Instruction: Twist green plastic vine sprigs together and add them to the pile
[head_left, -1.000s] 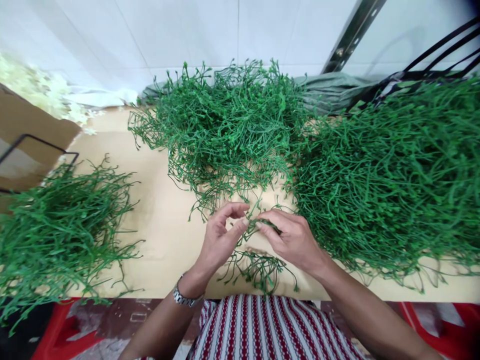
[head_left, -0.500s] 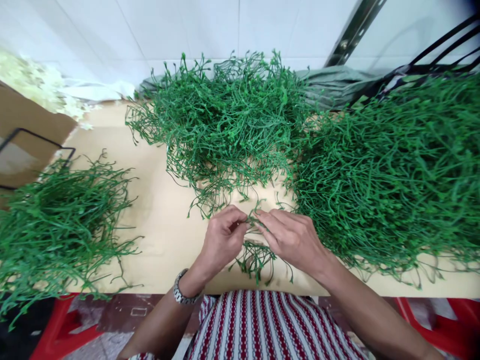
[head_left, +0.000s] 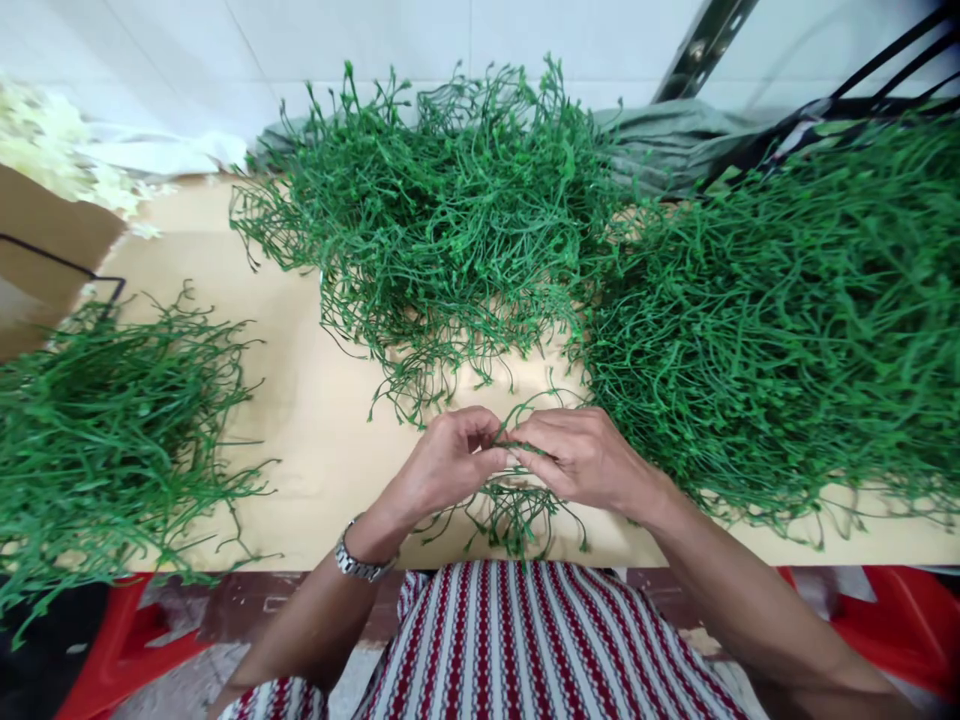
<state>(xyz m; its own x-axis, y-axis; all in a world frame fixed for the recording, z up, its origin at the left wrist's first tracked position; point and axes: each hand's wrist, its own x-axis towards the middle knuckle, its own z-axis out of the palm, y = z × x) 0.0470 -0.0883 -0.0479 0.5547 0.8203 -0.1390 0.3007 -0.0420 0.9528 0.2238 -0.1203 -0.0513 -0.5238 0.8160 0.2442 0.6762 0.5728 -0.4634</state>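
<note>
My left hand [head_left: 455, 462], with a metal watch on its wrist, pinches thin green plastic stems between thumb and fingers. Close against it, my right hand [head_left: 574, 455] grips the same stems, its fingers pressed together. The held green stems [head_left: 536, 449] cross between the two hands, and a loose end curls up above them. Just below the hands, a small bunch of green stems [head_left: 517, 515] lies near the table's front edge. The fingertips partly hide where the stems meet.
Large piles of green stems lie at the back [head_left: 450, 200], on the right [head_left: 787, 330] and on the left [head_left: 112, 440] of the table [head_left: 300, 420]. A cardboard box [head_left: 52, 230] and pale flowers [head_left: 45, 140] are at the far left. Red stools [head_left: 900, 620] stand below.
The right hand has turned flatter, with its fingers closer together around the stems. More stems show below the hands, and the whole view has shifted slightly.
</note>
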